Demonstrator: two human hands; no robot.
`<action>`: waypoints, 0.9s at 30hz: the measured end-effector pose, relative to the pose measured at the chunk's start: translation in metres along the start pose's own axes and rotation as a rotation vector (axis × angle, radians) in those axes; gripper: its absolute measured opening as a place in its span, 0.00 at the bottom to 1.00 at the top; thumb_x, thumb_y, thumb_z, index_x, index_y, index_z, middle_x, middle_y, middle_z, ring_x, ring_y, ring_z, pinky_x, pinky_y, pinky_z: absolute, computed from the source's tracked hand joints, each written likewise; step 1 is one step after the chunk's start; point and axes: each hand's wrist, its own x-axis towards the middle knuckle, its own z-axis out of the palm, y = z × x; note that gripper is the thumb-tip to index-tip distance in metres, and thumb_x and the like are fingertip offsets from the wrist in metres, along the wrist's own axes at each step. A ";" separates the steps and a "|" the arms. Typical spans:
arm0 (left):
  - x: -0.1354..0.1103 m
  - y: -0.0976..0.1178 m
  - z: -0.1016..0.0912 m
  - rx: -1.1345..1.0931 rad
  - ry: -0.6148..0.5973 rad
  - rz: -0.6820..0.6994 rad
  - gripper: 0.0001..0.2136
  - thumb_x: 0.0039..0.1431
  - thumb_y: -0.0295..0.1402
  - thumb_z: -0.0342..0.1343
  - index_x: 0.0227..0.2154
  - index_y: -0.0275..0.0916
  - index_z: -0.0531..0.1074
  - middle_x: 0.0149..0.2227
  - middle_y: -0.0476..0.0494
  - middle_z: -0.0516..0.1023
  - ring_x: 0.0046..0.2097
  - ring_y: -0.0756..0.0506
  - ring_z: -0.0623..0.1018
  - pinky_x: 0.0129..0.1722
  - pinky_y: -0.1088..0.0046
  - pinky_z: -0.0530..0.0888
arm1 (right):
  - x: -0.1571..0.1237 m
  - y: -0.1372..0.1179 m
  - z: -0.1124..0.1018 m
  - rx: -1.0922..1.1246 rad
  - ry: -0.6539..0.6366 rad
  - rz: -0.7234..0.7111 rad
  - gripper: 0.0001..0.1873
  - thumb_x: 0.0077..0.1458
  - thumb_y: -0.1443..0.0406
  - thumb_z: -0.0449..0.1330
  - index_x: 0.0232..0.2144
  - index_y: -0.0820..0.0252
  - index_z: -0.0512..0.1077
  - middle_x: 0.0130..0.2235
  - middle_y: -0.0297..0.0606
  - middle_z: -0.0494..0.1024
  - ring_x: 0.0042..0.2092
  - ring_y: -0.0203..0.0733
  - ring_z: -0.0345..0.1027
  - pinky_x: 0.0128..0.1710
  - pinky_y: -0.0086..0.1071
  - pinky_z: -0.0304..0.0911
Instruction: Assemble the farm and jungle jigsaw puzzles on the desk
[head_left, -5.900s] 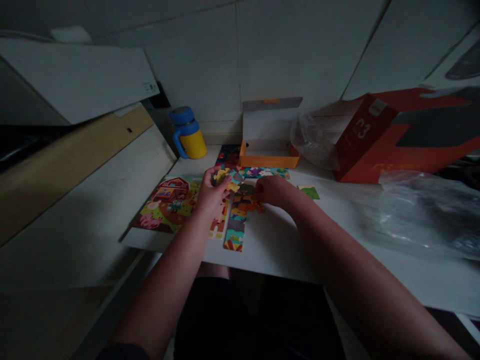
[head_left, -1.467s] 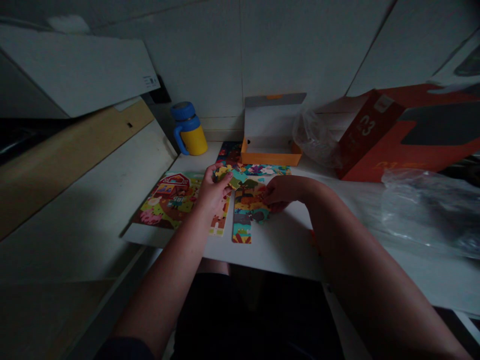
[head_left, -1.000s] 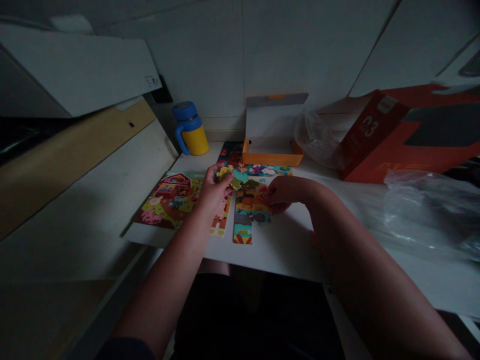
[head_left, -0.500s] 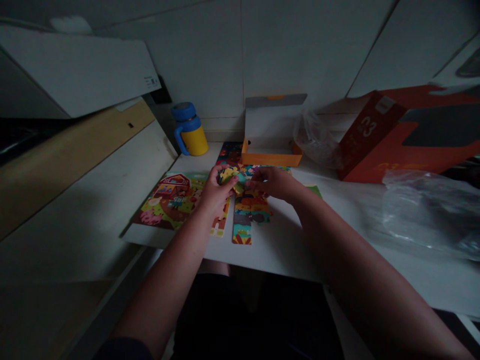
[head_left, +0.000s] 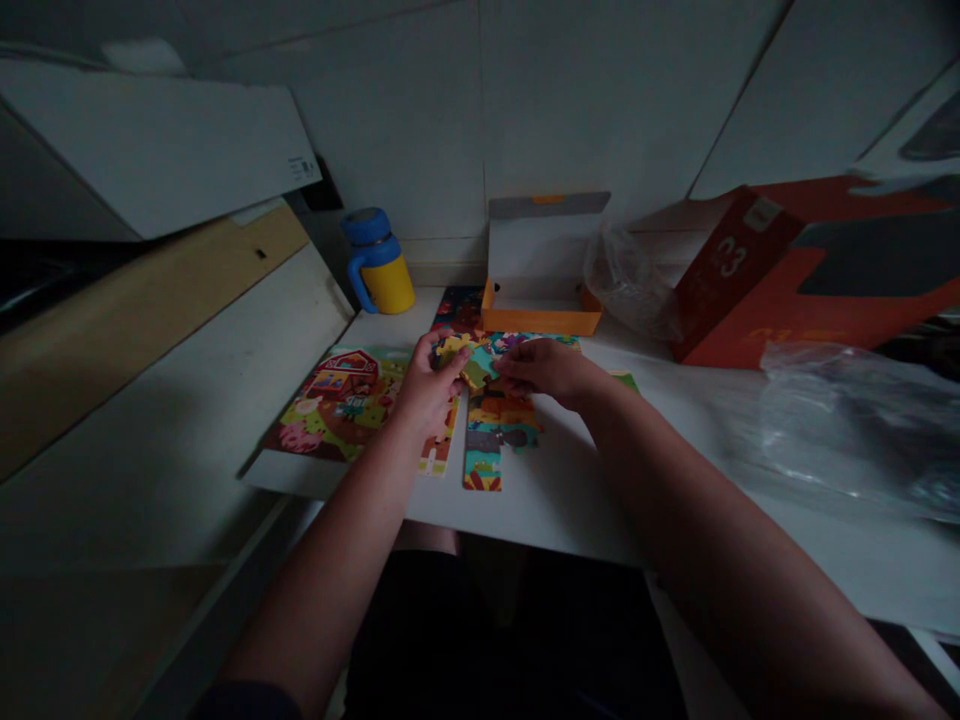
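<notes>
Two hands work over the partly assembled puzzle [head_left: 491, 425]: the left hand [head_left: 427, 390] closes on a yellow jigsaw piece [head_left: 454, 347], while the right hand's [head_left: 544, 367] narrowed fingers meet a green jigsaw piece [head_left: 478, 368], grip indeterminate.

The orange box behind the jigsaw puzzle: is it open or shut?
Open: the orange box has its white-lined lid raised behind it.
</notes>
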 end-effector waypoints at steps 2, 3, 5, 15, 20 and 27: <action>0.000 0.000 0.000 0.004 -0.002 -0.004 0.35 0.40 0.43 0.81 0.50 0.46 0.70 0.43 0.50 0.78 0.34 0.51 0.79 0.28 0.80 0.74 | 0.001 0.001 0.000 -0.033 0.017 -0.014 0.18 0.52 0.53 0.76 0.25 0.59 0.76 0.27 0.39 0.80 0.27 0.36 0.70 0.29 0.30 0.69; 0.001 0.000 -0.001 0.015 -0.001 0.000 0.35 0.40 0.43 0.81 0.50 0.46 0.71 0.43 0.50 0.78 0.34 0.51 0.79 0.28 0.80 0.74 | 0.001 0.001 0.000 -0.064 0.031 -0.025 0.18 0.53 0.54 0.75 0.25 0.59 0.76 0.26 0.39 0.80 0.26 0.36 0.69 0.28 0.30 0.68; 0.002 -0.001 -0.002 0.053 0.008 0.023 0.34 0.41 0.43 0.81 0.50 0.46 0.71 0.43 0.50 0.77 0.34 0.51 0.78 0.27 0.81 0.74 | 0.002 0.002 0.001 -0.152 0.071 -0.048 0.17 0.55 0.55 0.73 0.24 0.59 0.76 0.25 0.39 0.80 0.25 0.35 0.68 0.26 0.30 0.65; 0.002 -0.002 -0.002 0.033 0.016 0.031 0.34 0.40 0.42 0.81 0.50 0.47 0.71 0.43 0.50 0.77 0.36 0.50 0.79 0.31 0.77 0.77 | 0.000 -0.005 0.007 -0.013 0.127 0.047 0.12 0.56 0.61 0.74 0.27 0.58 0.77 0.29 0.41 0.84 0.29 0.39 0.77 0.31 0.31 0.75; 0.004 -0.002 -0.004 -0.033 -0.018 -0.018 0.36 0.40 0.38 0.81 0.52 0.48 0.69 0.45 0.50 0.79 0.39 0.49 0.81 0.35 0.74 0.80 | -0.001 -0.013 0.010 0.172 0.168 0.059 0.08 0.60 0.64 0.71 0.33 0.60 0.76 0.32 0.44 0.85 0.33 0.41 0.81 0.35 0.30 0.78; 0.006 -0.003 -0.005 -0.035 -0.008 -0.017 0.35 0.40 0.35 0.81 0.51 0.48 0.69 0.45 0.50 0.79 0.39 0.48 0.82 0.35 0.74 0.80 | 0.006 -0.010 0.008 0.109 0.443 -0.191 0.12 0.59 0.66 0.69 0.33 0.56 0.67 0.28 0.32 0.76 0.29 0.37 0.77 0.30 0.29 0.75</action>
